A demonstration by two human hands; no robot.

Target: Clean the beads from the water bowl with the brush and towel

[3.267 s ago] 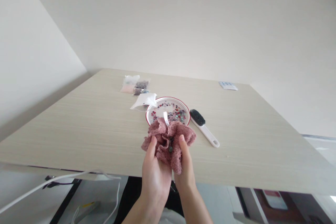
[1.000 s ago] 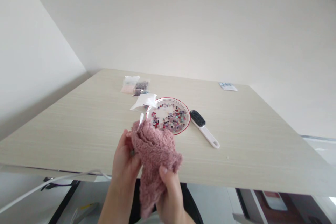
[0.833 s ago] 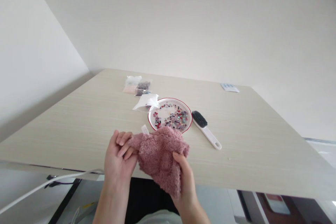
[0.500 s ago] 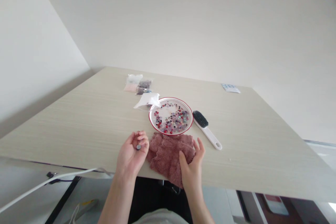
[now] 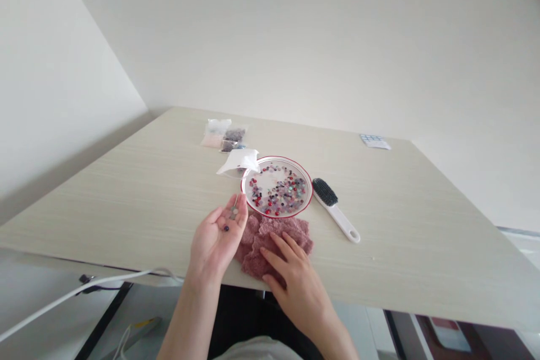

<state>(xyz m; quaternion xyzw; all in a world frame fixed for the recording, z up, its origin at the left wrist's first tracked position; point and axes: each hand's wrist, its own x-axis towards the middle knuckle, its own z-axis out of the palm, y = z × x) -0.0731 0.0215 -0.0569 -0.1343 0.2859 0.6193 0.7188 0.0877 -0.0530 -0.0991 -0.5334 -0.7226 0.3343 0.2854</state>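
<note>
It's the left hand, palm up, loosely cupped around a few small beads, that sits nearer the red-rimmed plate ahead, while the right hand splays palm-down, gripping nothing, across the crumpled pink cloth before it.

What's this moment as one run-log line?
left hand: palm up, beads on it | right hand: spread on pink cloth | plate: multicolored beads | brush: beside plate
</note>
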